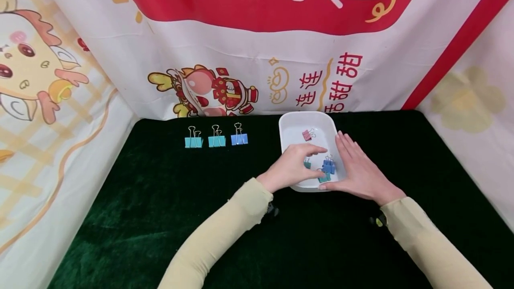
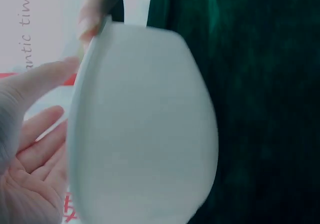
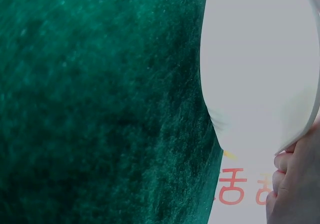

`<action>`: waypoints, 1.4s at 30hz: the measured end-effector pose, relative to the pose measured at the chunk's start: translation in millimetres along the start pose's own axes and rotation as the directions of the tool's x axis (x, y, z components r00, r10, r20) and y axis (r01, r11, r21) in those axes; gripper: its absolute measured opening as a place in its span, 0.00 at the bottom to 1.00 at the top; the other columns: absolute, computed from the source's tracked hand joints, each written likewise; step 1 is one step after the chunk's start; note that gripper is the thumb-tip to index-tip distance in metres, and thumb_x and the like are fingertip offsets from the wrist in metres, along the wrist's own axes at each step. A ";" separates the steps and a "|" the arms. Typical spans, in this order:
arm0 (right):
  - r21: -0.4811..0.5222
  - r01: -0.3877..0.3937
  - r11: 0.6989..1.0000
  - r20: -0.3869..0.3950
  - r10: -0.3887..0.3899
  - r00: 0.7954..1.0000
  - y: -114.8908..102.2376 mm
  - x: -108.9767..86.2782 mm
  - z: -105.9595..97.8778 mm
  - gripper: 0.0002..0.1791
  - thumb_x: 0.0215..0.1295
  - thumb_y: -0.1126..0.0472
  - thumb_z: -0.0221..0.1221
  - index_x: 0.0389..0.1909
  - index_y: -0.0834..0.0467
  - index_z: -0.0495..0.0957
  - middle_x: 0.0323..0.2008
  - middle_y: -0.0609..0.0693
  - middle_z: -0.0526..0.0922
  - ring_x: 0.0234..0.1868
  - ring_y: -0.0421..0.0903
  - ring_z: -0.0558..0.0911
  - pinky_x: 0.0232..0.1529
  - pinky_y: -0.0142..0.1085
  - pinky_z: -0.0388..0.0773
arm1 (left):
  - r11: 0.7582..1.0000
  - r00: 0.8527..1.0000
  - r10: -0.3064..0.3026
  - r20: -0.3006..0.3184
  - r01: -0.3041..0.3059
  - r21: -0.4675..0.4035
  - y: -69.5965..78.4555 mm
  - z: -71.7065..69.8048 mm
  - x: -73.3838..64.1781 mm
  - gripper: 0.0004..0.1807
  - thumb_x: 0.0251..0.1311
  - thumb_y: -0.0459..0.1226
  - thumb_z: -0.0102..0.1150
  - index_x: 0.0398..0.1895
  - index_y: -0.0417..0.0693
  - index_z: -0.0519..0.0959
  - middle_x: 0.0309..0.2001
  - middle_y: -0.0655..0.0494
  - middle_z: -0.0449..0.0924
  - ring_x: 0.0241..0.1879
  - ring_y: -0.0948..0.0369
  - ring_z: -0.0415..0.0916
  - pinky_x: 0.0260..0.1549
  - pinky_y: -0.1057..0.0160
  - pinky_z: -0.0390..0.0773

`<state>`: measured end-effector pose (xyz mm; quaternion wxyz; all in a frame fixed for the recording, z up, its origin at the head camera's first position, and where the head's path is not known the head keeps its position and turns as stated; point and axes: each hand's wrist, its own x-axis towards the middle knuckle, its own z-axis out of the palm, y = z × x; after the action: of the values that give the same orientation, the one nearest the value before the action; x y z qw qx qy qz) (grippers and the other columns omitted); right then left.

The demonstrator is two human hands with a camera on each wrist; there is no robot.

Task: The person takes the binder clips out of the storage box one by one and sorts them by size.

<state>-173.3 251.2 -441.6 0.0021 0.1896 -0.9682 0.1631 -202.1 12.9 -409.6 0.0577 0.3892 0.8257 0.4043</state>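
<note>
A white plastic tray (image 1: 307, 121) holds small binder clips: a pink clip (image 1: 307, 135), a blue clip (image 1: 328, 167) and two teal ones, one of them a teal clip (image 1: 324, 177) near the front. Over the tray's left side reaches my left hand (image 1: 293, 164), thumb and fingers spread apart above the clips, nothing seen between them. My right hand (image 1: 363, 173) rests against the tray's right side, fingers straight along the wall and thumb at the front rim. Both wrist views show mostly the tray's outer side (image 2: 145, 119), so the clips are hidden there.
Left of the tray, two teal binder clips (image 1: 193, 142) and a blue binder clip (image 1: 239, 139) stand in a row, handles up. Dark green velvet cloth (image 1: 160, 217) covers the table. A printed curtain (image 1: 257, 66) hangs right behind its back edge.
</note>
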 end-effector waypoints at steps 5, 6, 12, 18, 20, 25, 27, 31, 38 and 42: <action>0.000 0.002 1.000 0.004 -0.002 1.000 0.9 0.0 -0.8 0.75 0.49 0.19 0.62 0.81 0.62 0.35 0.81 0.55 0.34 0.80 0.54 0.36 0.76 0.52 0.37 | 0.997 0.997 -0.073 0.032 0.072 0.022 -0.2 15.9 6.7 0.28 0.57 0.38 0.76 0.61 0.43 0.81 0.58 0.55 0.82 0.56 0.63 0.78 0.56 0.68 0.74; 0.000 0.001 1.000 0.005 -0.001 1.000 0.9 -0.1 -0.9 0.76 0.49 0.19 0.62 0.81 0.62 0.35 0.81 0.55 0.33 0.80 0.54 0.36 0.76 0.51 0.37 | 0.996 0.995 -0.087 0.038 0.086 0.035 -0.6 18.3 7.9 0.27 0.57 0.38 0.76 0.61 0.43 0.81 0.57 0.55 0.82 0.55 0.63 0.78 0.55 0.68 0.75; 0.000 -0.001 1.000 0.003 0.001 1.000 1.2 -1.2 -2.4 0.76 0.49 0.18 0.61 0.81 0.62 0.35 0.81 0.57 0.35 0.80 0.54 0.36 0.76 0.51 0.36 | 0.981 0.988 -0.138 0.071 0.127 0.144 -2.0 28.4 18.2 0.27 0.55 0.38 0.77 0.59 0.43 0.82 0.55 0.56 0.84 0.52 0.62 0.80 0.51 0.70 0.76; 0.016 0.000 1.000 0.000 0.000 1.000 1.3 -1.2 -1.4 0.76 0.49 0.18 0.61 0.81 0.62 0.34 0.81 0.56 0.34 0.80 0.56 0.36 0.76 0.52 0.36 | 0.963 0.973 -0.198 0.117 0.171 0.207 -2.1 36.5 26.7 0.24 0.56 0.39 0.77 0.56 0.43 0.85 0.50 0.57 0.85 0.49 0.66 0.79 0.49 0.72 0.76; 0.016 -0.002 1.000 0.001 0.002 1.000 0.8 -1.3 -1.6 0.76 0.49 0.18 0.60 0.81 0.62 0.34 0.81 0.57 0.35 0.80 0.55 0.36 0.76 0.52 0.37 | 0.962 0.973 -0.198 0.120 0.169 0.214 -2.9 38.7 28.6 0.22 0.56 0.39 0.77 0.53 0.43 0.86 0.46 0.58 0.86 0.43 0.69 0.79 0.45 0.73 0.76; 0.018 -0.015 1.000 0.012 0.015 1.000 -0.7 -1.1 -3.5 0.76 0.48 0.17 0.60 0.81 0.61 0.34 0.81 0.55 0.33 0.80 0.54 0.35 0.76 0.52 0.37 | 0.961 0.969 -0.206 0.137 0.174 0.216 -5.0 41.1 32.0 0.16 0.55 0.39 0.78 0.47 0.45 0.89 0.39 0.62 0.86 0.33 0.72 0.76 0.36 0.76 0.75; 0.020 -0.019 1.000 0.012 0.018 1.000 -1.4 -1.1 -3.9 0.76 0.48 0.17 0.60 0.81 0.60 0.33 0.81 0.54 0.33 0.80 0.53 0.35 0.76 0.51 0.37 | 0.955 0.963 -0.222 0.154 0.184 0.231 -5.9 41.6 33.5 0.14 0.54 0.40 0.78 0.44 0.47 0.90 0.37 0.63 0.86 0.32 0.72 0.76 0.35 0.75 0.75; 0.024 -0.016 1.000 0.007 0.016 1.000 -1.5 -1.5 -2.6 0.77 0.47 0.17 0.60 0.81 0.61 0.33 0.81 0.55 0.33 0.80 0.54 0.35 0.76 0.51 0.37 | 0.941 0.947 -0.264 0.184 0.212 0.262 -7.4 42.8 35.3 0.13 0.54 0.40 0.78 0.42 0.49 0.90 0.35 0.65 0.85 0.32 0.70 0.75 0.33 0.74 0.74; 0.033 -0.017 0.999 0.008 0.016 1.000 -0.6 -1.3 -0.9 0.76 0.48 0.17 0.60 0.81 0.60 0.33 0.81 0.55 0.33 0.80 0.55 0.35 0.76 0.52 0.36 | 0.923 0.935 -0.302 0.187 0.238 0.301 -6.1 41.2 34.9 0.13 0.53 0.39 0.79 0.43 0.49 0.90 0.35 0.64 0.85 0.32 0.70 0.76 0.36 0.72 0.76; 0.035 -0.009 0.999 -0.002 0.009 1.000 0.0 -1.9 -0.1 0.76 0.48 0.18 0.61 0.81 0.61 0.34 0.81 0.57 0.35 0.80 0.55 0.36 0.76 0.52 0.36 | 0.918 0.944 -0.278 0.179 0.206 0.339 -5.4 39.0 34.4 0.13 0.52 0.38 0.78 0.42 0.49 0.90 0.34 0.63 0.85 0.31 0.70 0.76 0.36 0.72 0.76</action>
<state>-171.5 251.9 -441.6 -0.0008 0.1851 -0.9660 0.1804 -213.1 58.9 -431.8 0.1371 0.3307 0.9097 0.2104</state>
